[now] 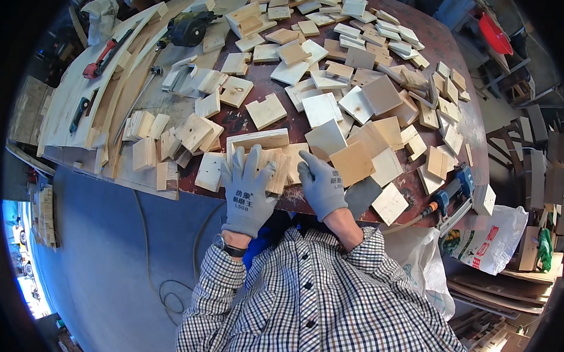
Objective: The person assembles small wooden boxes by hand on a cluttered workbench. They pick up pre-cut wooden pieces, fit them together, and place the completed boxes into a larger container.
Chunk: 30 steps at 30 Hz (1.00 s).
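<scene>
My left hand (pixel 248 192), in a grey work glove, lies with its fingers spread over small wooden pieces at the table's near edge. Its thumb rests along a pale wooden block (pixel 277 171). To the right, my right hand (pixel 324 184), gloved likewise, has its fingers bent, with thumb and forefinger closed at the edge of a second wooden block (pixel 295 161). Behind the fingers stands a longer wooden piece (pixel 262 139) on its edge. The undersides of the blocks, and some fingertips, are hidden. A flat wooden square (pixel 210 171) lies left of my left hand.
Several cut wooden pieces (pixel 322 109) cover the dark red table (pixel 435 31). Long boards (pixel 74 102) lie at the left, bearing a red-handled tool (pixel 101 61) and a black power tool (pixel 190 29). A blue power tool (pixel 450 192) sits at the right edge.
</scene>
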### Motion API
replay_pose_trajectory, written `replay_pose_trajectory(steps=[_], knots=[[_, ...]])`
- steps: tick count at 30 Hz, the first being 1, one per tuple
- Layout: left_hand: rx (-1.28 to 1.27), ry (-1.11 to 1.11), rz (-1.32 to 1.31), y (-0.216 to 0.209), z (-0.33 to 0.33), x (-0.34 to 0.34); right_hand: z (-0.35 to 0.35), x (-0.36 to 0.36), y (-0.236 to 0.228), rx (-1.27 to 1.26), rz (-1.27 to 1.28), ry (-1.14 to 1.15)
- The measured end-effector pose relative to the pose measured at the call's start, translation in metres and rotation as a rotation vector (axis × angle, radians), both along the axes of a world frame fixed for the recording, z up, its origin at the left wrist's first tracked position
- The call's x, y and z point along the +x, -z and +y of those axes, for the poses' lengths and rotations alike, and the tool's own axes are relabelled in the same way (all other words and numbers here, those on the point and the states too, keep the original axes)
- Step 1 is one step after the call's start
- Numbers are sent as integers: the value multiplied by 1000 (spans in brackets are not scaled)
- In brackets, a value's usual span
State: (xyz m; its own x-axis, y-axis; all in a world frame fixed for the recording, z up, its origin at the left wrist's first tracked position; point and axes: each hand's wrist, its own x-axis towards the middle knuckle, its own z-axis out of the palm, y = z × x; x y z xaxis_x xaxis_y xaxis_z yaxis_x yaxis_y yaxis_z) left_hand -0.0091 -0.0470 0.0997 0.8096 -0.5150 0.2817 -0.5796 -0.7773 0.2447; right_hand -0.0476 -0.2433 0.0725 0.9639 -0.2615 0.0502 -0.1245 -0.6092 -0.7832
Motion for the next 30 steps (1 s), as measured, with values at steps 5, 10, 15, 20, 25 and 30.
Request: replay_pose_trajectory(steps=[5,10,15,20,25,30], knots=[[145,-46,84,-11,-11,-6,9,2,-12,161,-93,-248],[182,-44,16,-2,-13,-3,10,4,-6,315,-4,-273],[190,-78,-78,3,-9,-5,8,2,-13,366,238,-210],[137,-63,-91,3,-12,-7,14,-9,4,67,-25,-334],[72,19,-120,12,4,-18,19,-18,-18,780,343,-93],[80,84,-95,14,10,-19,32,-41,2,1021,506,91]])
